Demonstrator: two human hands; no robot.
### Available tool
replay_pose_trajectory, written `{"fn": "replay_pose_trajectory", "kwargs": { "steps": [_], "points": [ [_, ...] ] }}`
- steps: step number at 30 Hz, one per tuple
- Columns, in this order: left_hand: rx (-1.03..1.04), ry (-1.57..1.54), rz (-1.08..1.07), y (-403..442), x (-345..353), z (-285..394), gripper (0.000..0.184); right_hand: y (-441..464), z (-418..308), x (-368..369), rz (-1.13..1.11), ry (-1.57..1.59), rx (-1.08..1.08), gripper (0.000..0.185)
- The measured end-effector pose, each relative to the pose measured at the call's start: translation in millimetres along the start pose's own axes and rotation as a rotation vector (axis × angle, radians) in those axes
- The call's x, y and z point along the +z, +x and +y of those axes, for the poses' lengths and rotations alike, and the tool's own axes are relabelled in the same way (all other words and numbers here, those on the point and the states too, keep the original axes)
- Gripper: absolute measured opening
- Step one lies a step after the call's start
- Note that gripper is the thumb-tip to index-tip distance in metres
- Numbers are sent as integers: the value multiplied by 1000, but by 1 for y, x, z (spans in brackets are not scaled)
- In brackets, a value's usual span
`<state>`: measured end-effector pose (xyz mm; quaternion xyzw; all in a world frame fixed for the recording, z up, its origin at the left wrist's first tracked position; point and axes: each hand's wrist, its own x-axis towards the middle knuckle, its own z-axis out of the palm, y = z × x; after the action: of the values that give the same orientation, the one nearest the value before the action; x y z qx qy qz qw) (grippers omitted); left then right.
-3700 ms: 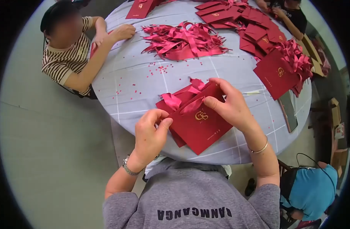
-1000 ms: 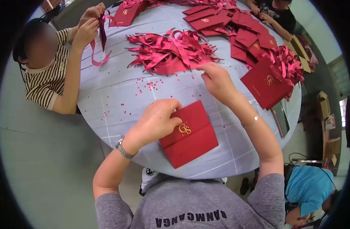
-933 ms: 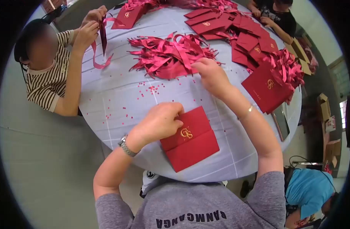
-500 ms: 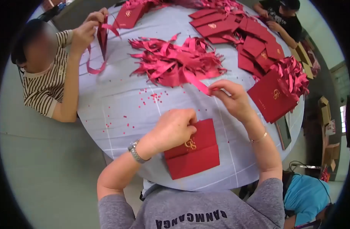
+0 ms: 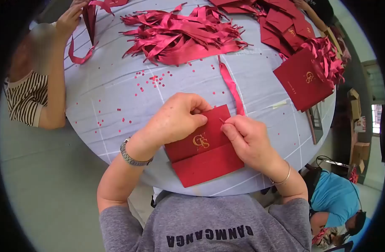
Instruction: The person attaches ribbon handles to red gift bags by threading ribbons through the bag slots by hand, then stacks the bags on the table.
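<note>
A dark red paper bag [image 5: 209,161] with gold lettering lies flat in front of me, a fold running across it. My left hand [image 5: 182,115] grips its upper edge, thumb on the front and fingers behind. In my right hand [image 5: 247,136] a pink ribbon [image 5: 230,82] is pinched close to one end, and the tip pokes out between thumb and finger by the bag's upper right side. The ribbon's other end trails away across the cloth. Beyond it sits a large heap of pink ribbons [image 5: 180,35].
Red bags with ribbons [image 5: 303,82] are stacked at the right, and more red bags [image 5: 280,25] lie behind. Small red paper dots [image 5: 154,80] are scattered over the tablecloth [image 5: 117,96]. A person in a striped top [image 5: 28,98] handles a bag at the left; others sit around.
My right hand has brought the ribbon from the heap down to the bag's side. My left hand still holds the bag. The view has tilted, so the heap appears higher.
</note>
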<state>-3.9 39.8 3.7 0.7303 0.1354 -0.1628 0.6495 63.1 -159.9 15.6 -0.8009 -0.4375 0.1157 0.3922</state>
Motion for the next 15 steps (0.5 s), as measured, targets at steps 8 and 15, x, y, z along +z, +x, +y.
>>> {"fn": "replay_pose_trajectory", "kwargs": {
  "steps": [8,15],
  "points": [
    [79,205,16,-5,-4,6,15,5,-1,6,-97,-215,-62,7],
    [41,84,6,-4,-6,3,15,10,-3,5,-136,-238,-44,9]
  ]
}}
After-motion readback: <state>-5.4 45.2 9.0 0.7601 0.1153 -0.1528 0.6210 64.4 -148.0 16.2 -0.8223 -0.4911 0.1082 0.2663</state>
